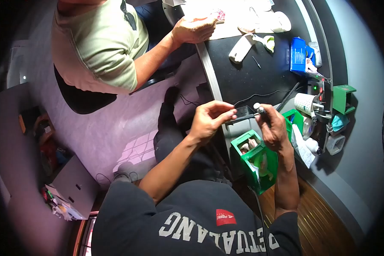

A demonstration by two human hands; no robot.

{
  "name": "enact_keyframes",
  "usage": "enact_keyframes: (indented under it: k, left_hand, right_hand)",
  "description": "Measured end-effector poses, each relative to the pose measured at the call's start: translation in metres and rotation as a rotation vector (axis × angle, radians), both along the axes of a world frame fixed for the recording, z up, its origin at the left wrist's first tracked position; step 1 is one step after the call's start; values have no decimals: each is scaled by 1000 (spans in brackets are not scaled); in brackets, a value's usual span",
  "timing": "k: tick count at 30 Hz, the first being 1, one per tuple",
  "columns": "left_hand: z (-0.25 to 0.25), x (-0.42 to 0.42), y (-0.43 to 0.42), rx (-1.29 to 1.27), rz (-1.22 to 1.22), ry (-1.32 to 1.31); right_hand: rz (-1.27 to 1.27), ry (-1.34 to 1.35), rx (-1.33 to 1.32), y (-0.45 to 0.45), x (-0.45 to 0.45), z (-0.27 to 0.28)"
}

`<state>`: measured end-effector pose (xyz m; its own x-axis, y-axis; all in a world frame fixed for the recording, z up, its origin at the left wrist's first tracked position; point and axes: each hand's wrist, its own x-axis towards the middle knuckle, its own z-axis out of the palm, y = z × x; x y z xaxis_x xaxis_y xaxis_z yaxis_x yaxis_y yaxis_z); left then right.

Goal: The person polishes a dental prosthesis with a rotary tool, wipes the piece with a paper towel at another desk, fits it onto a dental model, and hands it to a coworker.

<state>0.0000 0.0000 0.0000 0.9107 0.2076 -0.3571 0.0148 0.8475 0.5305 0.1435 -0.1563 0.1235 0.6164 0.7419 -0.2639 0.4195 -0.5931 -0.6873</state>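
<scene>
A tool (259, 109) is sitting in the right hand (274, 130), its pale, rounded end showing above the fingers, near the table's front edge. The right hand is curling its fingers and thumb closed around it. The left hand (207, 121) is facing it, bringing thumb and fingertips close together in a pinch; whether anything small is lying between them, I cannot tell. A black box (244, 112) is showing between the two hands.

Just below the right hand, a green bin (269, 176) is holding pale pieces. Beyond that hand, a coiled cord (288, 97) is running over the black table (239, 87), and a speckled cup (304, 103) is lying tilted near the wall side. Farther up, a blue bin (298, 57) is standing near the table's far side, while a white bottle (242, 48) is lying near a thin pin (256, 62). At the upper left, a co-worker (98, 55) is sitting, holding a hand (194, 30) over the brightly lit table end.
</scene>
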Motion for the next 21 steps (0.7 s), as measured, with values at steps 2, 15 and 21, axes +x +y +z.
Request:
enact_keyframes:
  k: [2,15,21]
  left_hand:
    - [9,-7,2,-63,87,7]
    - [13,-94,-4,-430,88,-51]
    - [21,-108,-14,-449,135,-9]
  right_hand:
    - [142,-74,-7,9,6,7]
    - [552,-209,-88,33,-44,0]
    - [551,-249,-149,44,-58,-5]
